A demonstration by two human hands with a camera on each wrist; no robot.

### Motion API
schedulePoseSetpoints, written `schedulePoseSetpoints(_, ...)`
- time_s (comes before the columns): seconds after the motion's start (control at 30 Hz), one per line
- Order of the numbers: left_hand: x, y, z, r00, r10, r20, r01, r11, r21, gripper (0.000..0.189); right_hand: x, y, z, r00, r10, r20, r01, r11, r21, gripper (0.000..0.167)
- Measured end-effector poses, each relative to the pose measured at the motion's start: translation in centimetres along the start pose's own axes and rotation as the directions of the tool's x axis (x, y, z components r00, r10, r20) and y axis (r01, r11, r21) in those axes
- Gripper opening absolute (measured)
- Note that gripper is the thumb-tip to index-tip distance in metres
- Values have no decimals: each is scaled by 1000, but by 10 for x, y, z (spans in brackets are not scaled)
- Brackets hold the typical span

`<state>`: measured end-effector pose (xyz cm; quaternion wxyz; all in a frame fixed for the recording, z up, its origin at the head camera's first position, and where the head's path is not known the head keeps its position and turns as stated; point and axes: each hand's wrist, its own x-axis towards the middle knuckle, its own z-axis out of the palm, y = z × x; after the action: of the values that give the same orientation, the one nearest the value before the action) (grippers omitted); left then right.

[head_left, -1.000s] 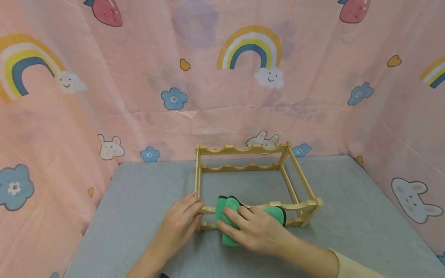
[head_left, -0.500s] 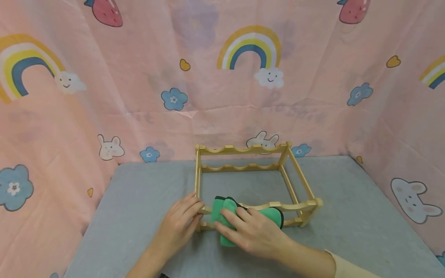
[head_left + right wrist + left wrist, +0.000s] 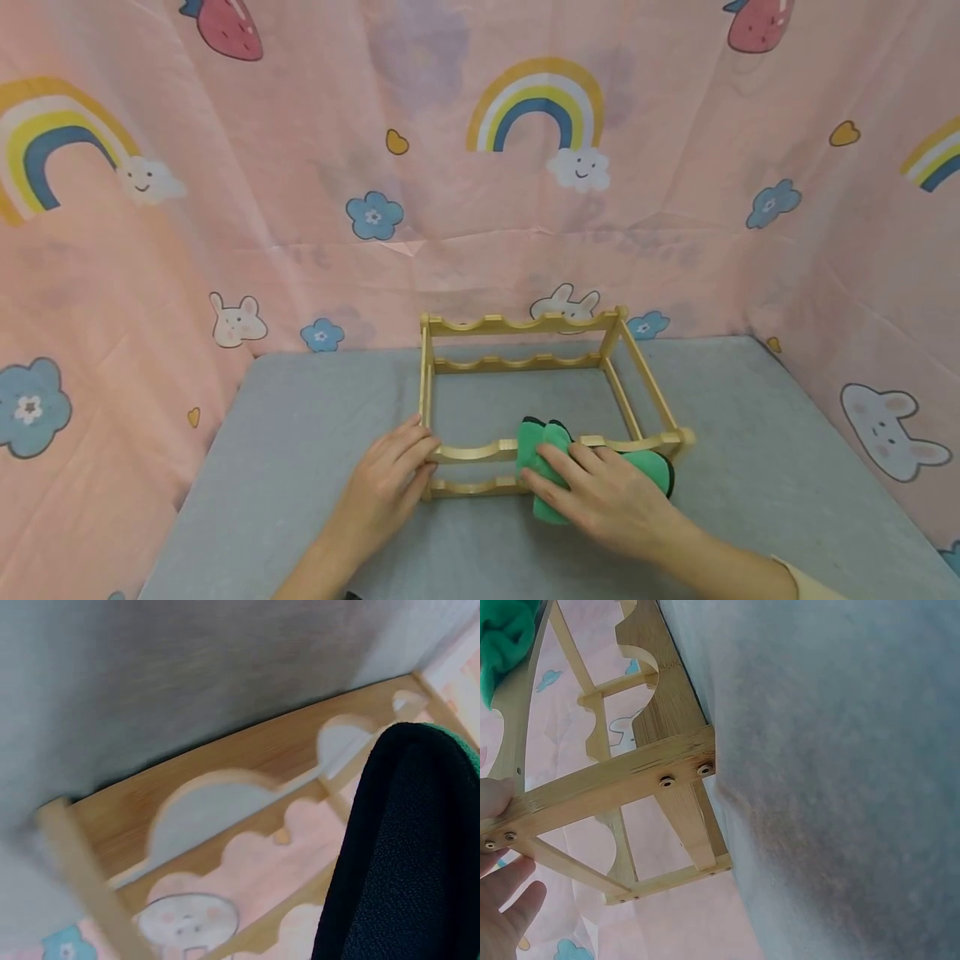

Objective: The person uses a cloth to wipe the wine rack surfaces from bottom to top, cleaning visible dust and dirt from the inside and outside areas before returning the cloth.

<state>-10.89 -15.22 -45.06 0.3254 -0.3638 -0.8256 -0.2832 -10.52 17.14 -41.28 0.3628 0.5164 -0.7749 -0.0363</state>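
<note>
A wooden bottle rack (image 3: 472, 452) with scalloped rails stands on the table. At its front left corner my left hand (image 3: 386, 477) grips the top rail, thumb and fingers on either side of the wood in the left wrist view. My right hand (image 3: 611, 498) holds a bunched green cloth (image 3: 651, 468) with black edging against the front top rail, right of the middle. Part of the cloth hangs down in front of the rail. In the right wrist view the cloth (image 3: 409, 855) shows a dark side, and my right fingers are hidden there.
A grey cover (image 3: 300, 433) lies over the table. Pink printed curtain (image 3: 480, 192) encloses the back and both sides, close behind the rack. A small dark object (image 3: 353, 595) pokes in at the bottom edge.
My right hand and the green cloth first shift slightly left, then slide right along the front rail. The left hand and the rack stay where they were.
</note>
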Motion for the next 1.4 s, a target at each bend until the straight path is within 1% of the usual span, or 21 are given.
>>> schedulePoseSetpoints(0.13,-1,2,-1,1000,-12,9,12,1000,5,38,-12,5,-8,1000,5,5,-5,1000,13,40)
schedulePoseSetpoints(0.27,-1,3,0,1000,-7,12,7,1000,11,38,-23,7,-16,1000,19,5,-19,999,35,42)
schedulePoseSetpoints(0.43,-1,2,1,1000,2,-1,-2,1000,4,38,-41,16,-26,998,59,25,-60,998,22,46)
schedulePoseSetpoints(0.67,-1,1,1,1000,-2,1,2,1000,6,36,-70,31,-37,988,132,85,-134,991,18,54)
schedulePoseSetpoints(0.8,-1,1,1,1000,3,-5,-3,1000,2,36,-82,36,-41,986,141,85,-143,989,19,53)
schedulePoseSetpoints(1.0,-1,2,1,1000,-1,-1,1,1000,-2,37,-91,42,-46,992,121,22,-122,992,26,51)
schedulePoseSetpoints(1.1,0,2,1,1000,1,-1,-1,1000,-3,37,-97,45,-50,989,140,42,-142,989,43,52)
schedulePoseSetpoints(1.13,0,1,1,1000,1,-1,-1,1000,-3,37,-98,46,-52,987,147,64,-150,988,48,43)
schedulePoseSetpoints(1.23,0,1,1,1000,1,0,-1,1000,0,39,-102,49,-56,981,163,109,-170,984,58,47)
schedulePoseSetpoints(1.33,0,2,1,1000,-3,3,3,1000,6,40,-101,50,-57,980,166,111,-173,983,62,49)
schedulePoseSetpoints(1.37,0,2,1,1000,-5,4,5,1000,8,41,-101,51,-57,981,165,101,-172,983,63,58)
schedulePoseSetpoints(1.4,0,2,0,1000,-8,6,8,1000,8,41,-100,51,-56,983,163,88,-169,984,62,57)
